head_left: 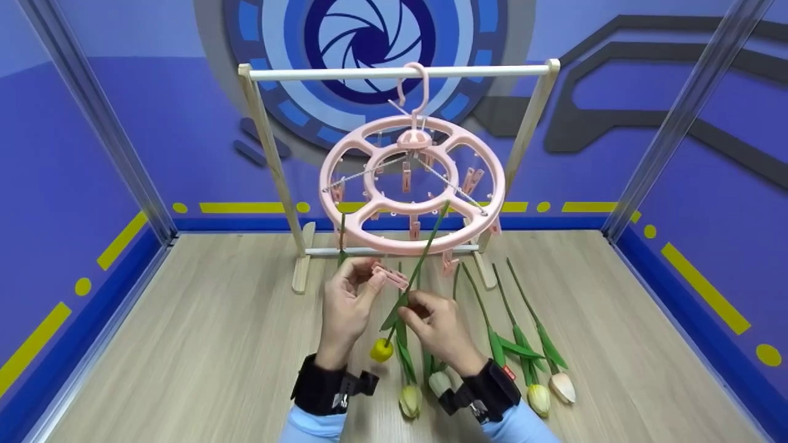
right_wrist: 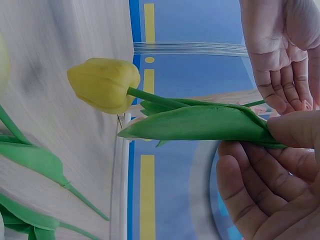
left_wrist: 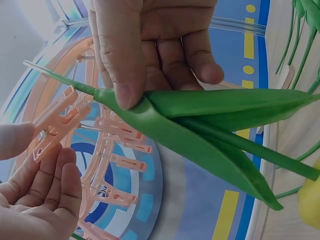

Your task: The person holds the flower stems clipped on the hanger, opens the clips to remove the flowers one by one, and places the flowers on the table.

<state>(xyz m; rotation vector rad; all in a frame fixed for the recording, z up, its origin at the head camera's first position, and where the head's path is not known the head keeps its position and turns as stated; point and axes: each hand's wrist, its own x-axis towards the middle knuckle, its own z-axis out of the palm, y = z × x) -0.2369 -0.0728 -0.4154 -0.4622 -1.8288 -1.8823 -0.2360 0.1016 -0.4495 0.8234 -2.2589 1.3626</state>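
Two hands, one flower, and a lot of pink plastic:
Rack: wooden rack [head_left: 265,160] at the back of the table [head_left: 184,344], white bar on top.
Hanger: round pink peg hanger [head_left: 412,184] hooked on that bar, pegs dangling under the rings.
Tulips on the table: a handful of spare tulips [head_left: 529,351] lie flat just right of the hands, heads toward the person.
Held tulip: yellow tulip [head_left: 381,349] hangs head-down, stem [head_left: 431,237] slanting up across the hanger.
Handling: looks fake and feather-light; stem probably springy, leaves floppy. Best held on the stem where the leaves [right_wrist: 200,122] start, not by the bud.
Right hand: right hand [head_left: 440,326] pinches the stem between thumb and fingers at the leaf base.
Left hand: left hand [head_left: 348,301] pinches one pink peg [head_left: 389,275] between thumb and fingertips, other fingers loosely curled.
Peg: just beside the stem; can't tell if its jaws are squeezed apart.
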